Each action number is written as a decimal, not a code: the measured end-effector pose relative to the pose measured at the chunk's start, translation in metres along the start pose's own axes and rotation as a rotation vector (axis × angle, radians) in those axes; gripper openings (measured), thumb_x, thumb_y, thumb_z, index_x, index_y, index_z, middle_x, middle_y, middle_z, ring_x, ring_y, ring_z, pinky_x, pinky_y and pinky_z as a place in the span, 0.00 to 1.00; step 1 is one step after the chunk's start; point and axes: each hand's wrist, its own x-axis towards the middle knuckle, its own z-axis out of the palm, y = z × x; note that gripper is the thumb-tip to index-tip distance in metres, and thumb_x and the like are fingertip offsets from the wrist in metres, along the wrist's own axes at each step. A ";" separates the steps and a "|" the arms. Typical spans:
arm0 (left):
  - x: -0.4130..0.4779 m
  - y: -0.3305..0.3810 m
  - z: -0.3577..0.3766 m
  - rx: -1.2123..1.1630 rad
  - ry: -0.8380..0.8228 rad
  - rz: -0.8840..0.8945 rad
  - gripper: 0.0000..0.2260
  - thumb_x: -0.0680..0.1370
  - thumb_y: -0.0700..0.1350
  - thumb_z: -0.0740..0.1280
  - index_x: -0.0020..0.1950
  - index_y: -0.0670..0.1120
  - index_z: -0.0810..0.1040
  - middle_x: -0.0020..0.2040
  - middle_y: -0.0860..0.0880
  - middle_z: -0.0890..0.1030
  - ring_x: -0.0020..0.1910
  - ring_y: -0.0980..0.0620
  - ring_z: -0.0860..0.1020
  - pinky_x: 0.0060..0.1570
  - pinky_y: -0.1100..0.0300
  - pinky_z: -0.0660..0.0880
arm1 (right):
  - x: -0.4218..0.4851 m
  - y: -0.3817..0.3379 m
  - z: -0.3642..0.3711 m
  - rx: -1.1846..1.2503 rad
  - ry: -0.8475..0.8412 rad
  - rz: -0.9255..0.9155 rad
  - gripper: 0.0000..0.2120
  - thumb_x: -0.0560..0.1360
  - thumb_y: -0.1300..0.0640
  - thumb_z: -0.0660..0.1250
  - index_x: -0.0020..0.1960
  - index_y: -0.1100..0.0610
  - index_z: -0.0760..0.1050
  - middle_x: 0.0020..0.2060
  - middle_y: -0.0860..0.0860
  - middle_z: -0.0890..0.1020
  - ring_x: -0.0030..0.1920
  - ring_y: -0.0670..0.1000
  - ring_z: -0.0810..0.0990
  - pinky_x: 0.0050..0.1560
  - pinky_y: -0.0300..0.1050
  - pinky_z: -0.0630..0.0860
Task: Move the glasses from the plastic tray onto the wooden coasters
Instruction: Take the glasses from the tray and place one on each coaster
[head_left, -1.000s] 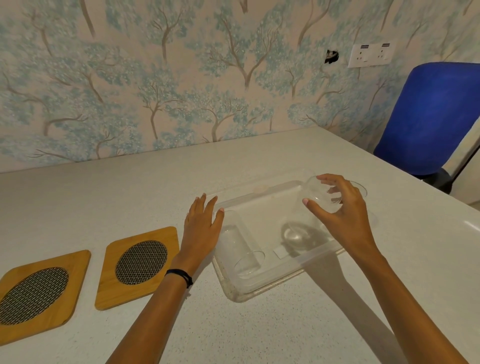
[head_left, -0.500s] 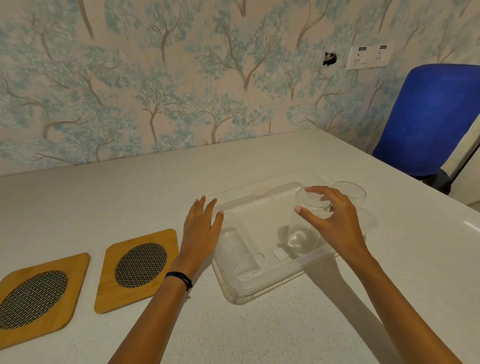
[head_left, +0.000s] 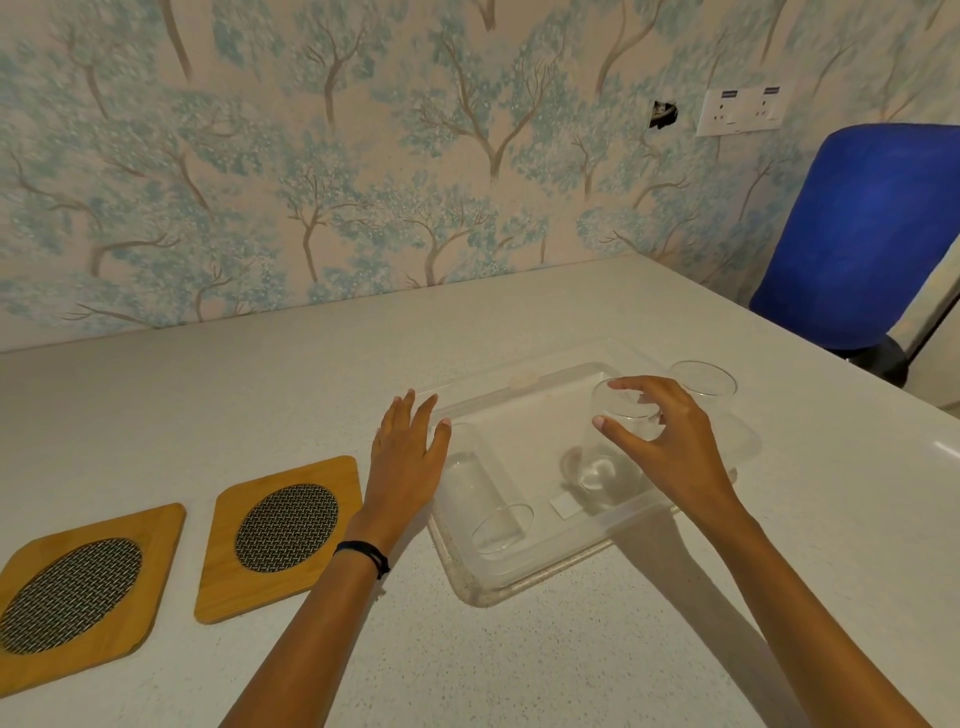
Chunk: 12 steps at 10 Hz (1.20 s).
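Observation:
A clear plastic tray (head_left: 545, 571) lies on the white table. Inside it, one glass (head_left: 488, 504) lies on its side at the left. A second glass (head_left: 608, 467) stands upright in the middle, and my right hand (head_left: 665, 447) grips it around the rim from above. A third glass (head_left: 706, 382) stands upright at the tray's far right. My left hand (head_left: 408, 457) rests flat, fingers spread, against the tray's left edge, holding nothing. Two wooden coasters with mesh centres, one near the tray (head_left: 283, 530) and one further left (head_left: 72, 592), lie bare on the table.
A blue chair (head_left: 862, 234) stands past the table's right corner. The wallpapered wall with a socket (head_left: 743, 110) runs along the table's far edge.
My right hand has brought the gripped glass from a tilted pose near the far-right glass to upright in the tray's middle. The left hand stays by the tray's edge.

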 end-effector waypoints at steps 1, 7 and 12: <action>0.000 0.000 0.000 -0.005 -0.001 0.001 0.21 0.81 0.51 0.53 0.74 0.49 0.59 0.78 0.46 0.52 0.76 0.49 0.47 0.74 0.50 0.46 | -0.001 -0.002 0.002 -0.104 0.009 -0.024 0.16 0.70 0.53 0.72 0.57 0.51 0.76 0.62 0.56 0.75 0.63 0.56 0.72 0.61 0.53 0.72; 0.001 -0.005 0.006 -0.021 0.046 0.003 0.20 0.81 0.52 0.49 0.73 0.51 0.60 0.77 0.48 0.56 0.76 0.49 0.50 0.73 0.52 0.47 | 0.000 -0.058 0.090 -0.008 -0.707 0.291 0.26 0.74 0.44 0.64 0.69 0.47 0.60 0.57 0.55 0.74 0.53 0.54 0.78 0.60 0.54 0.75; 0.002 -0.007 0.007 -0.024 0.057 0.008 0.21 0.81 0.54 0.47 0.73 0.51 0.61 0.77 0.47 0.57 0.76 0.49 0.50 0.73 0.51 0.48 | 0.022 -0.057 0.120 -0.122 -0.753 0.385 0.34 0.68 0.41 0.68 0.69 0.51 0.61 0.64 0.58 0.74 0.61 0.59 0.75 0.62 0.56 0.73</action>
